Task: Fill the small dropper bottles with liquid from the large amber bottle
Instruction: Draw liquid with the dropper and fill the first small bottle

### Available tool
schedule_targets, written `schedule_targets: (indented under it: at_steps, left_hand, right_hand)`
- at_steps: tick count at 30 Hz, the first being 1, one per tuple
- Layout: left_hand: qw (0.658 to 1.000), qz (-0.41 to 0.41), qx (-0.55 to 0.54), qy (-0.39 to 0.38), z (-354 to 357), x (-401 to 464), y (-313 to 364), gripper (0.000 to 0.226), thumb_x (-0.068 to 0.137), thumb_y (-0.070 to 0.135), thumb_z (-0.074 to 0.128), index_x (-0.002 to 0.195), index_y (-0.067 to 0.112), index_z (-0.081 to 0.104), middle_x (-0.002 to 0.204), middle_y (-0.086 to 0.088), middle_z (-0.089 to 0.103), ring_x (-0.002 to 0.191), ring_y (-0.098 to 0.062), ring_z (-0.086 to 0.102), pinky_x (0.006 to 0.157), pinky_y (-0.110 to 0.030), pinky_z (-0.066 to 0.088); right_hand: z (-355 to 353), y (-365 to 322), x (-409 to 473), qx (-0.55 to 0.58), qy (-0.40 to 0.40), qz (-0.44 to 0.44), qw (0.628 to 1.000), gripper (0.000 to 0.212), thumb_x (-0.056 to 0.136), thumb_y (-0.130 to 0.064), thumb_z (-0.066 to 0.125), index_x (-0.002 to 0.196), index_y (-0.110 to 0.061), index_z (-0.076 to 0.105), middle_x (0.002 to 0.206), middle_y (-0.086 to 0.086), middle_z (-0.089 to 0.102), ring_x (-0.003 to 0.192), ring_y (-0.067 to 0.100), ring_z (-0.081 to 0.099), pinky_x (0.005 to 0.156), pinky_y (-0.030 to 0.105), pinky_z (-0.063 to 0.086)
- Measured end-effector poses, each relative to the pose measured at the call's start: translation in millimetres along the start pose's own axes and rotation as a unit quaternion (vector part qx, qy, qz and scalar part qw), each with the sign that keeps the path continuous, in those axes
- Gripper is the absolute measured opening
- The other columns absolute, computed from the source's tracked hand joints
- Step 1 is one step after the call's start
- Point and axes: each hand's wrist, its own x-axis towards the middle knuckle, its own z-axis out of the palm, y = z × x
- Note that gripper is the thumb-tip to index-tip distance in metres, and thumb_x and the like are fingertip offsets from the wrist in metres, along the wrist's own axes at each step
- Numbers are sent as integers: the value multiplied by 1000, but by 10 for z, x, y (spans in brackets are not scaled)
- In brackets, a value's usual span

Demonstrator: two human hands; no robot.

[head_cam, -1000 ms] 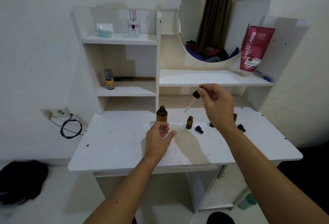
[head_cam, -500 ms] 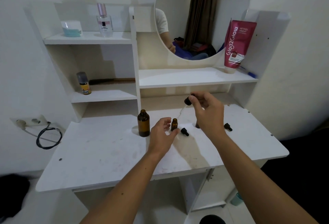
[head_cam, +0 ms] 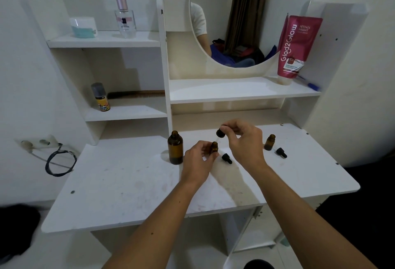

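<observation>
The large amber bottle [head_cam: 175,147] stands uncapped on the white vanity table [head_cam: 128,183]. Just to its right my left hand [head_cam: 197,161] grips a small amber dropper bottle [head_cam: 214,147] standing on the table. My right hand [head_cam: 243,140] pinches the black bulb of a dropper [head_cam: 220,133] directly over that bottle's mouth, its glass tip pointing down into the neck. A loose black dropper cap [head_cam: 226,158] lies beside my hands. A second small amber bottle [head_cam: 269,142] stands open at the right, with another black cap [head_cam: 281,152] next to it.
Shelves rise behind the table: a perfume bottle [head_cam: 125,18] and a white jar [head_cam: 83,27] on top, a small yellow-labelled bottle [head_cam: 100,97] and a comb below. A red tube [head_cam: 296,48] leans by the round mirror [head_cam: 252,16]. A black cable [head_cam: 61,161] hangs at the left wall.
My left hand closed around the small bottle. My right hand brought the dropper down and left, over the bottle's neck. The camera moved closer and tilted down.
</observation>
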Motion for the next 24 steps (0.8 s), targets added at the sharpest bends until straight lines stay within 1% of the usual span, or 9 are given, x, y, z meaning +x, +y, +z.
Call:
schedule_targets:
  at_steps: [3, 7, 11, 16, 20, 24]
  left_hand:
    - [1000, 1, 2, 1, -3, -5, 0, 29, 90, 25, 80, 117, 22, 70, 106, 13, 74, 97, -1, 69, 93, -24, 58]
    - [1000, -2, 6, -2, 1, -15, 6, 29, 91, 26, 78, 119, 22, 69, 109, 13, 74, 99, -3, 69, 95, -27, 58]
    - [1000, -1, 10, -3, 5, -6, 1, 29, 91, 26, 78, 118, 23, 70, 109, 12, 74, 99, -4, 69, 95, -31, 59]
    - [1000, 6, 10, -2, 7, -4, -9, 27, 91, 23, 78, 117, 21, 70, 107, 12, 74, 97, -2, 70, 94, -30, 59]
    - [1000, -4, 10, -5, 7, 12, -15, 28, 92, 23, 77, 119, 20, 70, 109, 11, 75, 100, -4, 70, 96, -32, 58]
    - [1000, -7, 9, -10, 5, -3, -4, 30, 93, 25, 76, 122, 21, 69, 113, 10, 74, 102, -6, 69, 98, -33, 58]
  right_hand:
    - [10, 12, 17, -4, -7, -1, 1000, 6, 97, -11, 71, 96, -15, 76, 80, -12, 77, 82, -4, 70, 78, 4, 48]
    - [28, 10, 26, -10, -23, -6, 1000, 9, 100, -14, 68, 106, -14, 75, 83, -15, 75, 85, -9, 69, 81, 2, 48]
    - [58, 32, 7, -19, -20, 2, 1000, 5, 96, -11, 73, 96, -14, 76, 82, -13, 73, 82, -11, 67, 77, 1, 47]
    - [95, 41, -9, -29, -16, 8, 999, 10, 94, -6, 73, 89, -14, 76, 80, -13, 72, 80, -9, 68, 76, 3, 48]
    - [113, 16, -8, -21, -40, 7, 999, 7, 96, -11, 73, 95, -18, 76, 84, -11, 76, 82, -5, 71, 78, 3, 49]
    - [79, -2, -34, -19, -41, 1, 999, 8, 96, -11, 73, 102, -15, 76, 84, -13, 74, 83, -10, 69, 78, 2, 48]
